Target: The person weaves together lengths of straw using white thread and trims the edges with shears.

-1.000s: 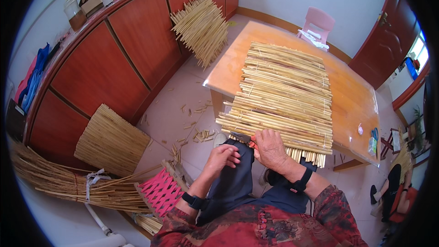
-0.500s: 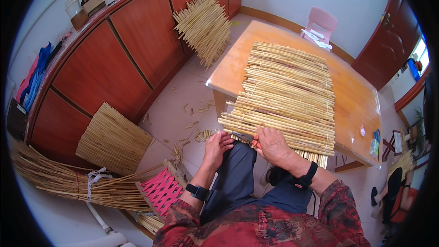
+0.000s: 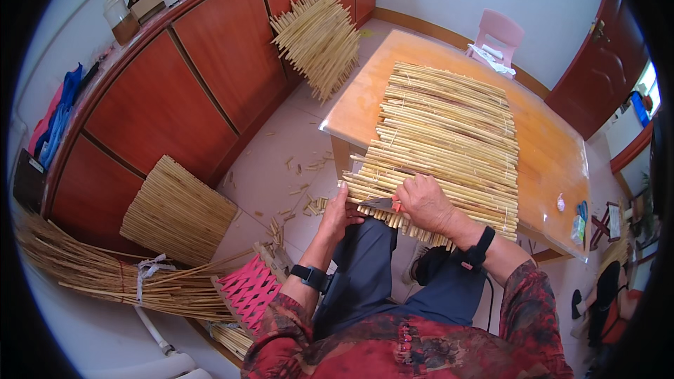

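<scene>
A mat of yellow reed stalks (image 3: 449,133), tied across with pale string, lies on the wooden table and overhangs its near edge above my thigh. My right hand (image 3: 425,203) is closed around the red handles of pruning shears (image 3: 379,203). Their dark blades point left across the stalks near the left corner of the mat. At that corner my left hand (image 3: 337,213) grips the stalk ends, thumb up against them and fingers lower down, partly hidden. Whether the blades are closed on a stalk, I cannot tell.
Cut reed pieces (image 3: 316,205) litter the floor left of the table (image 3: 554,133). Two more reed mats lean on the red cabinets (image 3: 203,42). A tied reed bundle (image 3: 91,267) and a pink woven stool (image 3: 249,284) are at lower left; a pink chair (image 3: 500,35) stands beyond.
My left thumb has risen onto the stalk ends. My right hand and the shears have shifted slightly up over the mat, and more of its near edge shows. The whole view has shifted a little.
</scene>
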Tool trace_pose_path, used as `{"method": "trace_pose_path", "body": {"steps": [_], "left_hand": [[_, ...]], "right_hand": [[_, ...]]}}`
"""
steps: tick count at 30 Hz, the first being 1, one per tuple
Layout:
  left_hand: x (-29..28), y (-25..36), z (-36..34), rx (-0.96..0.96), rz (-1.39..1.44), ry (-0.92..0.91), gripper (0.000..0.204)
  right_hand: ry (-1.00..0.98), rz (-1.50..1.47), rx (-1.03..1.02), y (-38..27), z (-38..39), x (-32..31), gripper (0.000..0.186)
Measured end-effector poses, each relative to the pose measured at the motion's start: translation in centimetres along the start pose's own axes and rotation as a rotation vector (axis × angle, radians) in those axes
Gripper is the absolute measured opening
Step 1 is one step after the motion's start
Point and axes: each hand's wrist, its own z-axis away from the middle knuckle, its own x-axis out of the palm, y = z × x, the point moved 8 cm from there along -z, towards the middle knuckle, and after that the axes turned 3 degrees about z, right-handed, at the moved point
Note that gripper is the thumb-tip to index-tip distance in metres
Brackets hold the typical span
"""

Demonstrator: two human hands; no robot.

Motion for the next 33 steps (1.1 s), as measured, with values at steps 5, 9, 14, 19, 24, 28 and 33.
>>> {"method": "trace_pose_path", "body": {"steps": [5,9,14,19,24,28,33], "left_hand": [[0.3,-0.4,-0.7,0.064,-0.118,0.039,0.060],[0.1,-0.2,-0.9,0.153,-0.196,0.080,0.058],[0.5,-0.1,-0.5,0.190,-0.181,0.130,0.056],[0.3,1.5,0.1,0.318,-0.109,0.136,0.052],[-0.2,-0.9,-0.4,0.229,-0.132,0.080,0.048],[0.5,-0.7,-0.2,0.211,-0.103,0.014,0.046],[0.4,-0.8,-0.3,0.147,-0.082,-0.038,0.038]], "right_hand": [[0.023,-0.196,0.004,0.8,0.4,0.8,0.021],[0.075,-0.204,-0.018,0.6,0.4,0.1,0.020],[0.191,-0.201,0.083,0.9,1.5,-0.7,0.021],[0.508,-0.470,0.147,1.7,1.1,-4.6,0.023],[0.349,-0.511,0.248,1.7,3.4,-4.3,0.024],[0.253,-0.501,0.348,3.1,4.8,-2.6,0.022],[0.175,-0.390,0.646,7.7,8.5,-1.6,0.018]]}}
